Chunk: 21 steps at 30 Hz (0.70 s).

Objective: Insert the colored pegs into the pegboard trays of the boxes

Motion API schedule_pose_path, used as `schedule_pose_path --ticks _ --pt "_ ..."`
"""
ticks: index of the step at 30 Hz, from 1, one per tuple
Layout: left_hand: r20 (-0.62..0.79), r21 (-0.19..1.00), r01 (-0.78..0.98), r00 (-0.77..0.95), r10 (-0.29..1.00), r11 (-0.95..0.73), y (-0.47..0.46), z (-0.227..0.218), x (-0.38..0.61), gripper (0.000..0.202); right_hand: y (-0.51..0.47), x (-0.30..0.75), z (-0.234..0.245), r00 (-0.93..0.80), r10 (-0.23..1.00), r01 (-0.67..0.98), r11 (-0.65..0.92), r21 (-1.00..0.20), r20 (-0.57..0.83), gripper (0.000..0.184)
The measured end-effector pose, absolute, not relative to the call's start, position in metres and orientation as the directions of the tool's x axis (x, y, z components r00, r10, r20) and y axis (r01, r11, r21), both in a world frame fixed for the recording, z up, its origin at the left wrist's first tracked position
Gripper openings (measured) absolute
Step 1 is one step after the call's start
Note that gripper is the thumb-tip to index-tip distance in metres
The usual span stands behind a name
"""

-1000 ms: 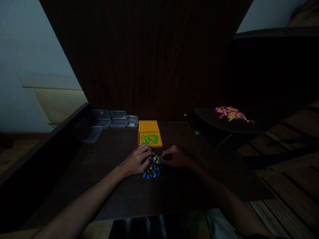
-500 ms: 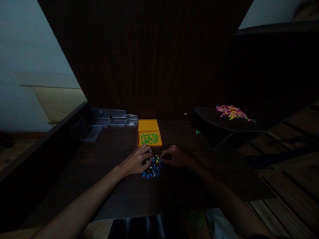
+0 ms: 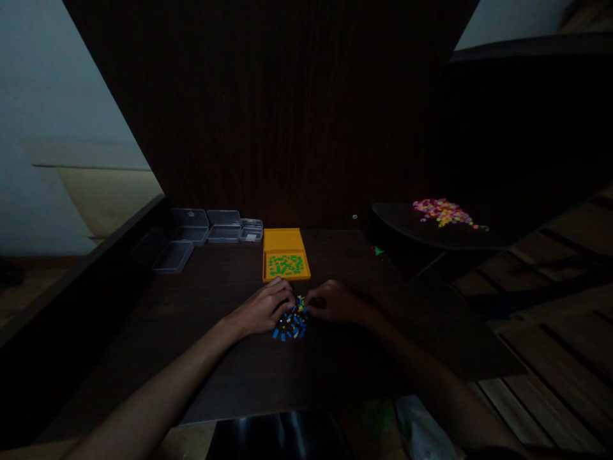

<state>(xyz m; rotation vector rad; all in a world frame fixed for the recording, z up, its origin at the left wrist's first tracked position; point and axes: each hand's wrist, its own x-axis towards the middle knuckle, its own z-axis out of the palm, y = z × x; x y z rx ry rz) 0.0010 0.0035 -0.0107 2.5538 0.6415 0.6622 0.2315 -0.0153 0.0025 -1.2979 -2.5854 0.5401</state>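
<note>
A small heap of blue, yellow and dark pieces (image 3: 292,322) lies on the dark wooden table (image 3: 230,370). My left hand (image 3: 261,308) rests at the heap's left edge, fingers curled down onto the pieces. My right hand (image 3: 335,301) sits at the heap's right edge, fingers bent together at the pieces. Whether either hand holds a piece is too dim to tell. Just beyond the hands stands an open orange box (image 3: 286,257) with green pieces in its tray.
Several clear plastic cases (image 3: 211,229) stand open at the table's back left. A pile of pink and yellow pieces (image 3: 443,211) lies on a dark raised surface at the right. A dark wooden panel rises behind the table.
Both hands stay at the heap with only small finger movements. The view has shifted slightly, so everything sits a little higher in the picture.
</note>
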Motion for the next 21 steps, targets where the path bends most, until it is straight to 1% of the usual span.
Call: schedule_pose_path --ticks 7,14,18,21 --pt "0.342 0.553 0.311 0.762 0.55 -0.773 0.0056 -0.0141 0.0023 0.02 -0.0165 0.2301 0.0025 -0.589 0.807 0.729 0.55 -0.408 0.035 0.014" --pt "0.363 0.573 0.306 0.737 0.57 -0.761 0.0081 -0.0146 0.0008 0.018 -0.0191 0.2264 0.0003 -0.565 0.824 0.743 0.532 -0.405 0.045 0.015" --pt "0.364 0.53 0.345 0.733 0.575 -0.775 0.0105 -0.0152 -0.0017 0.015 -0.0196 0.2246 -0.0002 -0.558 0.83 0.754 0.517 -0.404 0.021 0.014" --pt "0.326 0.447 0.412 0.751 0.574 -0.794 0.0114 -0.0123 -0.0049 0.015 -0.0199 0.2237 -0.0006 -0.541 0.841 0.771 0.502 -0.393 0.013 0.012"
